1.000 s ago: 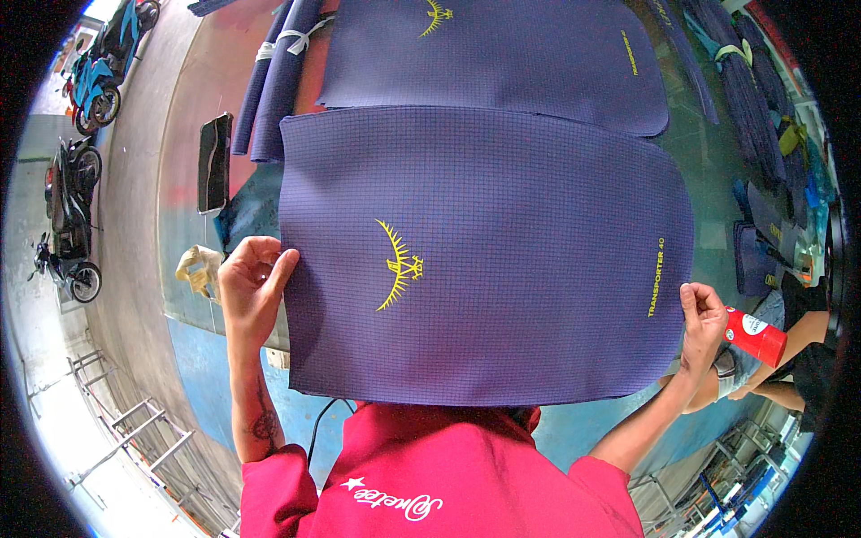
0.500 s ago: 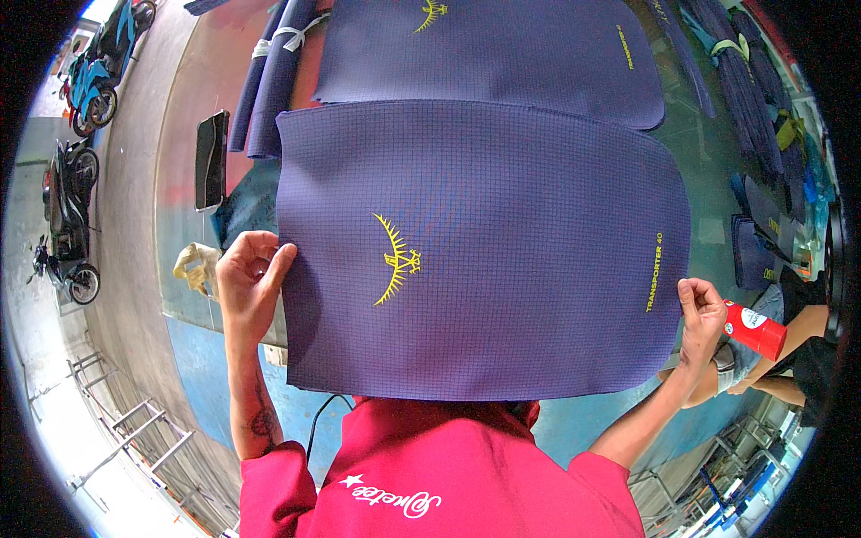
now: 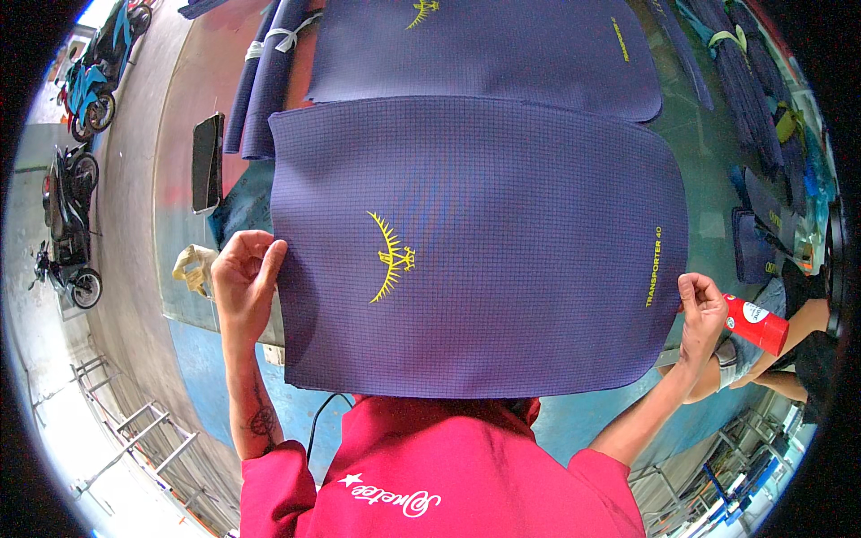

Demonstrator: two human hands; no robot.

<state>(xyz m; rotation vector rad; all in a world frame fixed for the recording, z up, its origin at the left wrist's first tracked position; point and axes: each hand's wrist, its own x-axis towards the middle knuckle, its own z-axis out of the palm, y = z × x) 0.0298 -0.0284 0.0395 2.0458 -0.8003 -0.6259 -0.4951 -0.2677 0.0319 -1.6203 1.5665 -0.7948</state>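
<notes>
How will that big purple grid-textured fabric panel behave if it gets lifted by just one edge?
The purple grid-textured fabric panel would probably droop: it is a thin sheet, held spread by the left hand and right hand at opposite edges. It seems light, since fingertip pinches suffice. It likely has some body, because it spans between the hands with hardly a wrinkle.

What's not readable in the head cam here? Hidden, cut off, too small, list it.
- Head view: the table under the purple fabric panel is mostly covered by it.
- Left hand: the fingertips are curled behind the panel's edge.
- Right hand: the grip is partly hidden by the panel's corner.
- Second purple panel: cut off by the top edge.
- Red can: whether it stands or lies is unclear.
</notes>
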